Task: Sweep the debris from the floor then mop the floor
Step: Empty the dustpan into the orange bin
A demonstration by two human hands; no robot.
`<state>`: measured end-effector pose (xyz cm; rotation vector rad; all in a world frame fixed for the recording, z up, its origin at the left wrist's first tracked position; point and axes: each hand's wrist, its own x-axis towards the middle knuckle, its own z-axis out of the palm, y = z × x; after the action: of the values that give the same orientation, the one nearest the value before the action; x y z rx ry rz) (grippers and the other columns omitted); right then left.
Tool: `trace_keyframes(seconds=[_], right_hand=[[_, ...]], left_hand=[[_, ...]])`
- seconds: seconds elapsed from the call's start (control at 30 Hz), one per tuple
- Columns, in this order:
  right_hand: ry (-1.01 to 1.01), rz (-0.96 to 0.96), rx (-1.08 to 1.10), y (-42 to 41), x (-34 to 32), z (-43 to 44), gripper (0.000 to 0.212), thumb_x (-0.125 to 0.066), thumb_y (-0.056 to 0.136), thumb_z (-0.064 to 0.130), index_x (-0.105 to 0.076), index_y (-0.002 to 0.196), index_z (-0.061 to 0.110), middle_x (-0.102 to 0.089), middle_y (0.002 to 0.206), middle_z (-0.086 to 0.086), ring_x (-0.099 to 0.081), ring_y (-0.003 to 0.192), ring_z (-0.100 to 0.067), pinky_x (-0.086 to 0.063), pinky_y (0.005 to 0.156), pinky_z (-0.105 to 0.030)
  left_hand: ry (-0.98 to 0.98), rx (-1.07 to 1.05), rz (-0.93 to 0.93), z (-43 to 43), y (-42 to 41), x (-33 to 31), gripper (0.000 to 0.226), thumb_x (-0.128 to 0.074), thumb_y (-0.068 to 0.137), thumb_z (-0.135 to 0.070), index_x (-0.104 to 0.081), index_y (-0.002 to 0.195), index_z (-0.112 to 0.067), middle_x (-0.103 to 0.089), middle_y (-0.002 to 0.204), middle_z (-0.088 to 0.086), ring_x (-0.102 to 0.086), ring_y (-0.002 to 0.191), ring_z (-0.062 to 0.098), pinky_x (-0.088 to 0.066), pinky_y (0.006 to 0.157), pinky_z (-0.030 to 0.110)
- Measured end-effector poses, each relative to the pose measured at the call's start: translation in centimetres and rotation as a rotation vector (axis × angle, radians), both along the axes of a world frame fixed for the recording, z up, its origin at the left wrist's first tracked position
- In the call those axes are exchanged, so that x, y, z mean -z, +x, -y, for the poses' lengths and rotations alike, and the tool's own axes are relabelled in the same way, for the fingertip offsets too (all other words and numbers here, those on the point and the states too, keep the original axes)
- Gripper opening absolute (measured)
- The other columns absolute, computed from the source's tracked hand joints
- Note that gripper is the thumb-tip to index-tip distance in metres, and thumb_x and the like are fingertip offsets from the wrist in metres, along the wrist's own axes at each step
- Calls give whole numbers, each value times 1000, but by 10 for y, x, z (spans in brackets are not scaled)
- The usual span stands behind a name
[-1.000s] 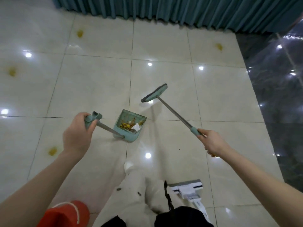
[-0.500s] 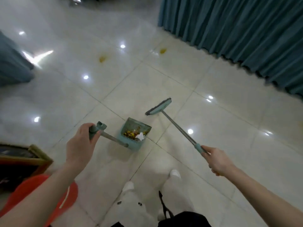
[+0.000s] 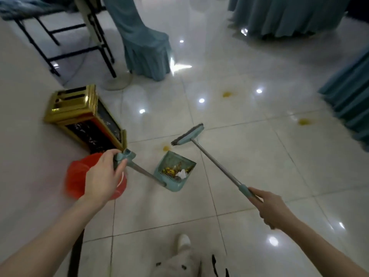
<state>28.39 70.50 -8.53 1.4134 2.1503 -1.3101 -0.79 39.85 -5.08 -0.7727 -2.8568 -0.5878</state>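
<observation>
My left hand [image 3: 102, 174] grips the teal top of a long-handled dustpan [image 3: 174, 172], held above the floor. The pan carries yellow scraps and a crumpled white paper [image 3: 181, 173]. My right hand [image 3: 269, 206] grips the teal end of a broom handle, and the broom head [image 3: 187, 135] hangs over the tiles just beyond the dustpan. Yellow stains [image 3: 227, 94] mark the pale tiled floor [image 3: 249, 162], with another stain [image 3: 304, 121] to the right and a small one [image 3: 165, 148] beside the dustpan.
A gold-and-black bin [image 3: 79, 114] stands left of the dustpan, with a red bucket [image 3: 77, 176] under my left hand. Black folding table legs [image 3: 99, 43], a fan base [image 3: 117, 80] and teal-covered chair [image 3: 143, 47] are beyond. Teal drapes [image 3: 279, 15] line the back and right.
The view has swung left: the bin, red bucket, table legs and covered chair came into sight. Both hands keep their grips, carrying dustpan and broom along. The white mop head has left the view.
</observation>
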Motion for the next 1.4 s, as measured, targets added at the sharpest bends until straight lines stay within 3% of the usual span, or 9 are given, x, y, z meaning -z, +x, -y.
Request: trace_keyframes(seconds=[0.2, 0.37, 0.53, 0.77, 0.9, 1.1, 1.23, 1.4], right_hand=[[-29, -66, -181, -67, -9, -11, 35, -48, 100, 34, -55, 134, 32, -49, 63, -9, -41, 42, -16, -36, 39, -21], [-45, -109, -332, -112, -24, -45, 38, -49, 98, 43, -53, 135, 35, -49, 60, -9, -42, 43, -17, -36, 40, -22], [-7, -104, -527, -162, -37, -102, 37, -47, 100, 37, -50, 137, 37, -50, 62, -10, -42, 44, -16, -37, 41, -22], [87, -94, -848, -203, -60, -150, 44, -51, 97, 37, -43, 140, 42, -56, 65, -9, -43, 38, -11, -44, 38, -22], [97, -128, -1019, -236, -63, -143, 43, -47, 98, 39, -42, 141, 41, -56, 68, -9, -45, 40, -11, -45, 37, -23], [127, -156, -1169, -309, -47, -104, 42, -47, 100, 35, -44, 142, 37, -54, 67, -7, -45, 38, -11, -48, 37, -25], [181, -151, -1300, -359, -42, -70, 43, -44, 101, 36, -41, 144, 35, -57, 73, -4, -51, 46, -13, -54, 43, -28], [195, -152, -1404, -409, -38, -45, 43, -44, 101, 33, -42, 144, 30, -57, 74, -2, -51, 49, -11, -50, 41, -22]], left_hand=[[21, -189, -54, 42, 6, -18, 26, -58, 92, -33, -55, 110, -15, -65, 103, 6, -64, 88, 30, -50, 67, 42], [-7, -353, -109, 52, 15, -48, 29, -64, 89, -24, -58, 108, -3, -66, 98, 17, -63, 87, 39, -47, 67, 43], [-68, -610, -156, 40, 34, -84, 40, -63, 90, -28, -56, 119, -2, -65, 104, 26, -62, 89, 45, -48, 69, 47], [-134, -763, -233, 27, 47, -130, 38, -62, 90, -27, -53, 121, -6, -64, 107, 23, -60, 91, 45, -47, 71, 48], [-135, -803, -231, 31, 33, -150, 39, -62, 91, -24, -51, 122, -4, -62, 110, 27, -59, 90, 46, -48, 73, 50], [-304, -791, -224, 51, -14, -146, 38, -59, 93, -29, -50, 122, -6, -62, 109, 25, -61, 84, 47, -48, 66, 49], [-403, -689, -221, 60, -54, -123, 36, -59, 92, -27, -52, 119, -4, -65, 99, 25, -62, 72, 45, -45, 55, 42], [-455, -561, -254, 59, -90, -100, 30, -68, 87, -19, -57, 108, 0, -66, 84, 22, -62, 59, 41, -44, 44, 41]])
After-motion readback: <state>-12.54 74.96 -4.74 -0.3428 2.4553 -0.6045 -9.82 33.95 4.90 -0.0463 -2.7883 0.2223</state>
